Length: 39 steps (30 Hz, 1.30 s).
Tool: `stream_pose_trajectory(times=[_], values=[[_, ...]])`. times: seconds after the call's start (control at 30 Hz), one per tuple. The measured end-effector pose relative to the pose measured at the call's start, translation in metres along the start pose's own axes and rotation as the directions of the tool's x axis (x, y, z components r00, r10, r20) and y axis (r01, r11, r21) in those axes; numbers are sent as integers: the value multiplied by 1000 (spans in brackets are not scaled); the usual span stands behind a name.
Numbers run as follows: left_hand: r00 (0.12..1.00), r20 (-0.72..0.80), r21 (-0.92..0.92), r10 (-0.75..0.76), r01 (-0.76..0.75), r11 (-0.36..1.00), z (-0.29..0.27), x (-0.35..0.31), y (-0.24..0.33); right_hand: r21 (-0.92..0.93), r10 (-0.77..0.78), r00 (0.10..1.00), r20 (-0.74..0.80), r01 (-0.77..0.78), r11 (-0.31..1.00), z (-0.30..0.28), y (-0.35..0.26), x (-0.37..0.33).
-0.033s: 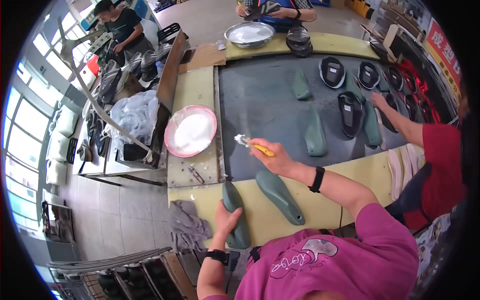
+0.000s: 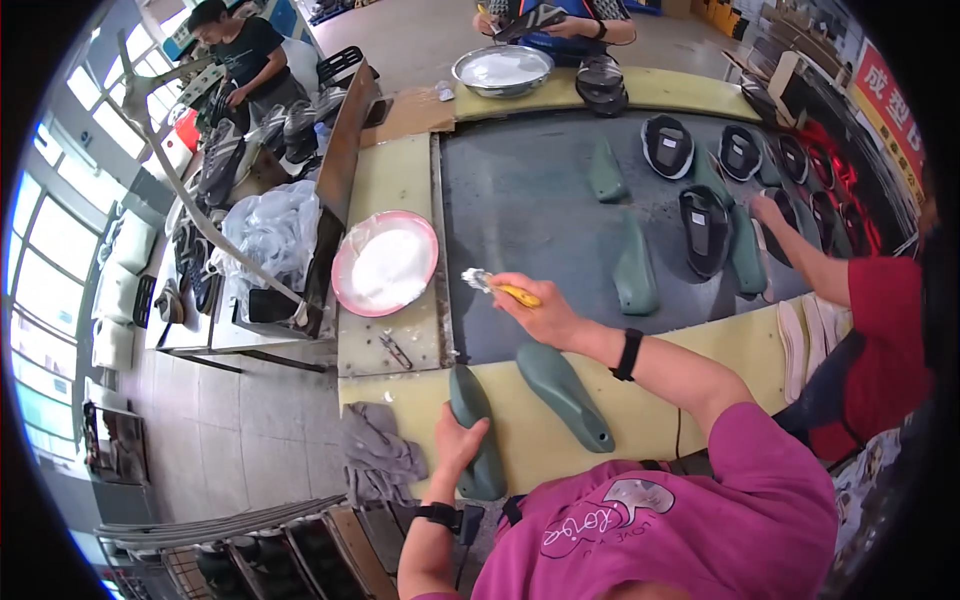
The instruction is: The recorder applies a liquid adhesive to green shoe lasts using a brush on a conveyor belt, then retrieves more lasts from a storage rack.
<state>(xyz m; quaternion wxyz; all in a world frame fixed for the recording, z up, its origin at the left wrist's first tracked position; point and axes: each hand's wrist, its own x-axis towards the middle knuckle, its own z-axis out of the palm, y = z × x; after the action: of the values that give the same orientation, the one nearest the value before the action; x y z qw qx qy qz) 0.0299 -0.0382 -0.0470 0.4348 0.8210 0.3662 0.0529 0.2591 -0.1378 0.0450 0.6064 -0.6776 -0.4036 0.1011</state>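
Note:
My left hand point(image 2: 460, 440) is wrapped round a green shoe last point(image 2: 483, 472), which lies lengthwise on the yellow table edge. Beside it, to the right and untouched, lies a second green shoe last point(image 2: 568, 398). In my right hand point(image 2: 545, 314) is a brush point(image 2: 519, 295) with a yellow handle. Its bristles, covered in white paste, are raised over the dark work surface and point left. Left of the brush stands a pink-rimmed basin point(image 2: 434, 243) of white paste. Small metal snips point(image 2: 396, 351) lie in front of that basin.
Several shoe uppers point(image 2: 705, 230) and green lasts point(image 2: 632, 265) stand on the dark conveyor belt point(image 2: 530, 200). A co-worker's arm point(image 2: 805, 245) reaches in from the right. Across the table another person works near a metal basin point(image 2: 456, 78). A grey cloth point(image 2: 375, 450) hangs at the near left.
My right hand and the brush have shifted slightly left. Much of the scene has drifted a few pixels right, and my left hand keeps its hold on the last.

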Motion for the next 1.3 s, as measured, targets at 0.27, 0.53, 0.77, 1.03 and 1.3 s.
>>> stream_pose_trajectory(times=[0.27,0.53,0.77,1.03,1.3], values=[[1000,3,-152,2,-2,988,8,-15,-4,-86,239,970,52,-234,968,121,54,101],[1000,21,-206,24,-19,978,10,-12,5,-417,246,967,60,-200,887,152,70,124],[999,-17,-194,52,-54,979,11,-1,-10,-338,192,977,89,-151,929,134,62,111],[999,-36,-107,7,-11,994,12,-19,5,314,437,871,224,-489,814,48,32,40],[995,96,-312,2,29,950,12,0,-18,518,312,919,240,-393,759,-57,4,-45]])
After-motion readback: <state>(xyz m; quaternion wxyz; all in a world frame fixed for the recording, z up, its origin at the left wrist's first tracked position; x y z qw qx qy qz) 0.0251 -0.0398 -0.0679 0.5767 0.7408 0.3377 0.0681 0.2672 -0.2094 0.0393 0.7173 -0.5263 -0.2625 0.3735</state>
